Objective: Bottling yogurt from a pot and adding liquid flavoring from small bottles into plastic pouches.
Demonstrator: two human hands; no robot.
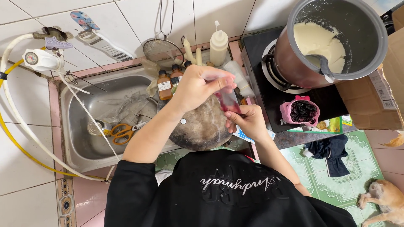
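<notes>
A small clear plastic bag with dark red contents (229, 101) is held between both hands above a round, dark, worn metal pan (202, 128) that rests at the right edge of the stainless steel sink (80, 147). The left hand (198, 86) is closed over the top of the bag, its grip pinched on the upper edge, while the right hand (248, 120) is closed on the lower part from below, thumb and fingers pressed against the plastic. The bag thus hangs between the two grips, top in the left and bottom in the right, directly over the far right side of the pan. For this handling to go well, the bag would best be kept over the pan so that drips land inside, with the top pinch kept firm and the lower squeeze gentle. In the sink lie orange-handled scissors (122, 131) and a small open tin (96, 127); brown glass bottles (165, 84) stand at its back edge. On the stove to the right a large metal pot of pale batter (332, 42) is seen.
</notes>
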